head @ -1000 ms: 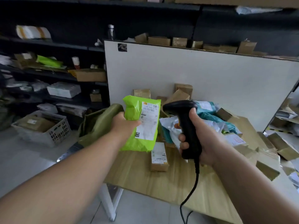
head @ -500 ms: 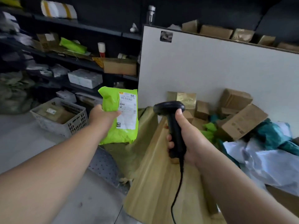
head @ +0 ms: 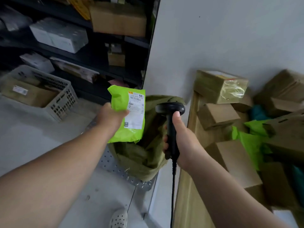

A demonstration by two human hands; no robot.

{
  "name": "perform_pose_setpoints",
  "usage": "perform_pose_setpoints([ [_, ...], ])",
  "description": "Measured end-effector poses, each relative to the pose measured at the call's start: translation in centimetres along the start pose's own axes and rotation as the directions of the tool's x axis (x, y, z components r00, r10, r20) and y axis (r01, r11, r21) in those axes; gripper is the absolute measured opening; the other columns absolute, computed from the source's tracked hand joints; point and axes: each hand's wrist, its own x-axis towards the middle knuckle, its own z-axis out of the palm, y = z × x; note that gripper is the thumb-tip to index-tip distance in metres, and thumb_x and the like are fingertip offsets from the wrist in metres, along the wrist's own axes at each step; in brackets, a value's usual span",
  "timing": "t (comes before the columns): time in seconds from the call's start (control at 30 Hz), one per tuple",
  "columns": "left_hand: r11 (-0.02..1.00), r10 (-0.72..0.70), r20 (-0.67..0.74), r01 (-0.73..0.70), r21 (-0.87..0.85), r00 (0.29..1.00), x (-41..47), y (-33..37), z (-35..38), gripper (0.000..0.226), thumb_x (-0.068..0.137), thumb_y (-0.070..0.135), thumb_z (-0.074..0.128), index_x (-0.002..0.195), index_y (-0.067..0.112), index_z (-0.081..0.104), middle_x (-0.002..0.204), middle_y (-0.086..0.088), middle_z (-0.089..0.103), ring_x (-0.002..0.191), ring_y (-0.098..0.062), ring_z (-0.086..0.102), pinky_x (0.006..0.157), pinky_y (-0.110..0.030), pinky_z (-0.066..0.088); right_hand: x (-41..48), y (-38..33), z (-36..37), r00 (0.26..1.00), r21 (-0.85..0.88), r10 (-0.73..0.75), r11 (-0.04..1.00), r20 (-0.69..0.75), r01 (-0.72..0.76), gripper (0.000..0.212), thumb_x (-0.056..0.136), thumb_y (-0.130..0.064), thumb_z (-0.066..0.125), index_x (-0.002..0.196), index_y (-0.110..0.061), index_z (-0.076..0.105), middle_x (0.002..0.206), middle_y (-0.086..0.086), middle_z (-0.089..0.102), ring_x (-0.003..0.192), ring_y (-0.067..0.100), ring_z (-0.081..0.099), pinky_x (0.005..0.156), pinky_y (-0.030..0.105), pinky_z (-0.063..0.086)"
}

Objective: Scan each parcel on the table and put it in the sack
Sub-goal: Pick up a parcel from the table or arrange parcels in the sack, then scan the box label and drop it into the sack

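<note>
1. One lime-green parcel (head: 122, 119) is in hand — a soft mailer with its white label facing the camera, held above the floor-side edge of the olive sack (head: 148, 155), which slumps open just beside the worktop (head: 189, 186).
2. Two hands, both occupied: the left hand (head: 110, 118) is clamped on the mailer's left edge, thumb across its face; the right hand (head: 181, 142) is wrapped tight round the handle of the one black scanner (head: 170, 112), cable trailing down.
3. The step in hand looks like the drop. To do it well, carry the mailer further right so it sits over the sack's mouth — not its rim — then let go low, so the light bag falls in rather than sliding off the folded cloth. Keep the scanner and its cable clear of the opening.
4. Whether this label has been read I cannot tell.
5. On the worktop, roughly seven brown cartons (head: 218, 116) are visible, plus at least one more green mailer (head: 251, 142) and something teal; blur makes the count uncertain.
6. Beyond: one grey crate (head: 64, 99) on the floor, dark shelving (head: 98, 51) with more boxes.
</note>
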Motion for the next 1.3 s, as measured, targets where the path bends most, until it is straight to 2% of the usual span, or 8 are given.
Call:
perform_pose_setpoints([
  [0.13, 0.999, -0.043, 0.053, 0.042, 0.005, 0.998, 3.8, -2.4, 3.2, 0.03, 0.074, 0.027, 0.078, 0.099, 0.014, 0.068, 0.09, 0.0, 0.07, 0.074, -0.013, 0.064, 0.058, -0.022, 0.046, 4.2, 0.5, 2.0, 0.999, 0.035, 0.022, 0.999, -0.05, -0.02, 0.061, 0.087, -0.07, 0.052, 0.101, -0.013, 0.066, 0.059, 0.002, 0.058, 0.05, 0.016, 0.052, 0.053, 0.029, 0.048],
  [0.3, 0.989, -0.141, 0.127, 0.136, 0.05, 0.982, 7.5, -6.6, 7.3, 0.03, 0.072, 0.025, 0.08, 0.092, 0.016, 0.059, 0.093, -0.004, 0.066, 0.076, -0.016, 0.062, 0.06, -0.025, 0.048, 8.2, 2.6, 3.3, 0.996, 0.005, 0.043, 0.999, -0.073, -0.042, 0.06, 0.086, -0.072, 0.05, 0.105, -0.017, 0.065, 0.059, -0.001, 0.059, 0.051, 0.014, 0.052, 0.055, 0.029, 0.048],
  [0.47, 0.966, -0.26, 0.259, 0.254, 0.055, 0.93, 9.6, -10.2, 10.0, 0.041, 0.077, 0.018, 0.078, 0.113, 0.005, 0.063, 0.112, -0.017, 0.067, 0.102, -0.032, 0.064, 0.092, -0.048, 0.05, 10.3, 4.2, 4.2, 0.995, -0.053, 0.027, 0.998, -0.097, -0.033, 0.058, 0.086, -0.073, 0.048, 0.105, -0.021, 0.064, 0.056, -0.004, 0.058, 0.049, 0.014, 0.053, 0.06, 0.034, 0.048],
  [0.67, 0.95, -0.313, 0.276, 0.306, 0.068, 0.909, 9.4, -11.7, 10.0, 0.055, 0.074, 0.008, 0.078, 0.122, 0.004, 0.05, 0.123, -0.018, 0.06, 0.112, -0.033, 0.058, 0.094, -0.041, 0.047, 10.5, 4.5, 3.9, 0.995, -0.085, 0.004, 0.996, -0.101, -0.012, 0.059, 0.083, -0.075, 0.048, 0.105, -0.022, 0.064, 0.056, -0.005, 0.059, 0.051, 0.013, 0.054, 0.064, 0.035, 0.049],
  [0.87, 0.989, -0.116, 0.207, 0.095, 0.109, 0.971, 7.3, -9.0, 7.4, 0.063, 0.075, 0.012, 0.079, 0.127, 0.008, 0.043, 0.105, 0.001, 0.057, 0.098, -0.018, 0.056, 0.077, -0.025, 0.039, 8.4, 3.5, 2.6, 0.992, -0.028, 0.012, 0.999, -0.126, -0.015, 0.061, 0.087, -0.071, 0.049, 0.105, -0.015, 0.064, 0.059, 0.0, 0.058, 0.051, 0.017, 0.053, 0.061, 0.034, 0.049],
  [0.97, 0.983, -0.013, 0.229, -0.03, 0.184, 0.973, 5.6, -6.4, 6.2, 0.078, 0.076, 0.023, 0.078, 0.14, 0.007, 0.035, 0.114, 0.006, 0.051, 0.107, -0.016, 0.053, 0.086, -0.025, 0.041, 6.0, 2.8, 1.0, 0.992, -0.001, 0.009, 1.0, -0.127, -0.009, 0.059, 0.088, -0.069, 0.048, 0.104, -0.015, 0.065, 0.058, 0.0, 0.06, 0.049, 0.016, 0.055, 0.053, 0.029, 0.05],
  [1.07, 0.96, 0.049, 0.308, -0.13, 0.247, 0.95, 2.8, -3.3, 6.1, 0.085, 0.077, 0.033, 0.077, 0.146, 0.015, 0.031, 0.141, -0.006, 0.046, 0.124, -0.024, 0.048, 0.104, -0.039, 0.04, 3.2, 2.0, -1.3, 0.991, 0.01, -0.023, 1.0, -0.133, 0.024, 0.059, 0.09, -0.068, 0.047, 0.101, -0.012, 0.065, 0.058, 0.002, 0.059, 0.049, 0.017, 0.055, 0.05, 0.03, 0.048],
  [1.3, 0.822, 0.305, 0.5, -0.489, 0.292, 0.811, -7.4, 3.5, 9.4, 0.085, 0.08, 0.044, 0.07, 0.149, 0.021, 0.026, 0.149, -0.003, 0.035, 0.135, -0.021, 0.036, 0.104, -0.031, 0.03, -2.9, 2.0, -8.7, 0.962, 0.035, -0.126, 0.99, -0.241, 0.138, 0.06, 0.093, -0.065, 0.045, 0.106, -0.008, 0.059, 0.055, -0.001, 0.056, 0.046, 0.017, 0.051, 0.047, 0.028, 0.039],
])
